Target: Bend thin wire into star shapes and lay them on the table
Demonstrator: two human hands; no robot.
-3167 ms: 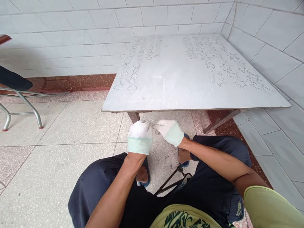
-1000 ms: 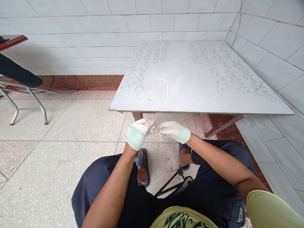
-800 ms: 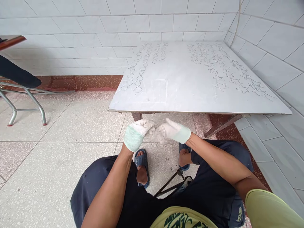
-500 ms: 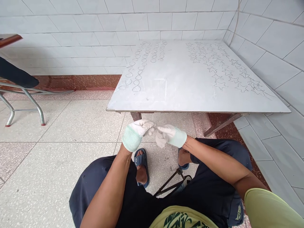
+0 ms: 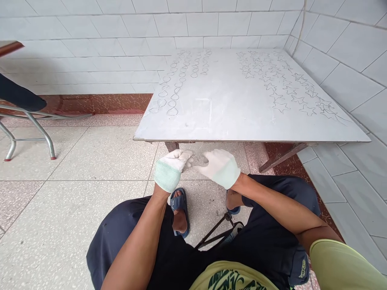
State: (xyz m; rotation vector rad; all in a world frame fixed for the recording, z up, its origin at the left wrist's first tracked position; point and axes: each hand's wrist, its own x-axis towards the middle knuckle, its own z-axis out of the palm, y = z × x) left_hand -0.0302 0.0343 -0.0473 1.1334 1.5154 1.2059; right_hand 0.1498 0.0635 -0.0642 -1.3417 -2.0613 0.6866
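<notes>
Both hands wear white gloves with pale green cuffs and meet just in front of the table's near edge. My left hand (image 5: 181, 159) is closed in a pinch on a thin wire (image 5: 191, 143), a fine bent strand whose loop rises above the fingers. My right hand (image 5: 217, 164) is turned back-up, with its thumb and curved fingers reaching to the same wire beside the left fingertips. The wire's exact shape between the gloves is too fine to make out. Wire star shapes (image 5: 281, 105) and twisted wire loop shapes (image 5: 172, 108) lie in rows on the table.
The white-topped table (image 5: 226, 125) stands against the tiled wall (image 5: 202, 24), with a wooden leg (image 5: 282, 158) below. At far left is a metal-legged stool (image 5: 45, 133) with a person's dark-clothed leg (image 5: 19, 96). A folding black frame (image 5: 214, 235) sits between my legs.
My right hand has rolled over from a close pinch so its back faces up, thumb stretched towards the left hand. A wire loop now shows above the left fingers. The left hand barely moved.
</notes>
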